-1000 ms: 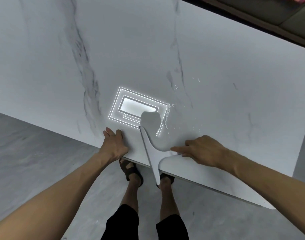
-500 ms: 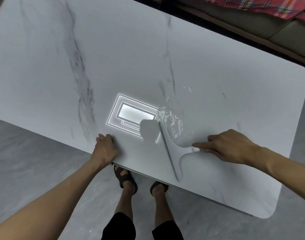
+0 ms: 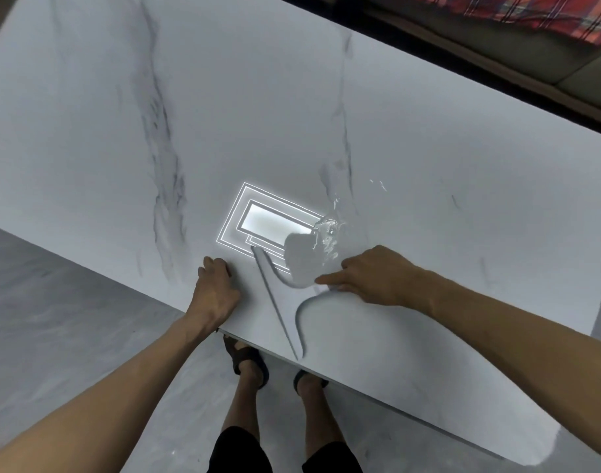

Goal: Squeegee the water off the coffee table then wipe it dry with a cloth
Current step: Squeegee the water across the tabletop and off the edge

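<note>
Squeegee (image 3: 282, 302) swept left, right hand (image 3: 370, 278) fingers (image 3: 328, 278) pinching its handle, left hand (image 3: 217, 291) flat on table (image 3: 428, 165)

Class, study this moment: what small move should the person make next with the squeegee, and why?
Probably reset the squeegee with its blade just beyond the water, then draw it toward the near edge of the coffee table. The right hand grips the handle, but the puddle lies on the handle side of the blade, so as placed it likely catches little.
</note>
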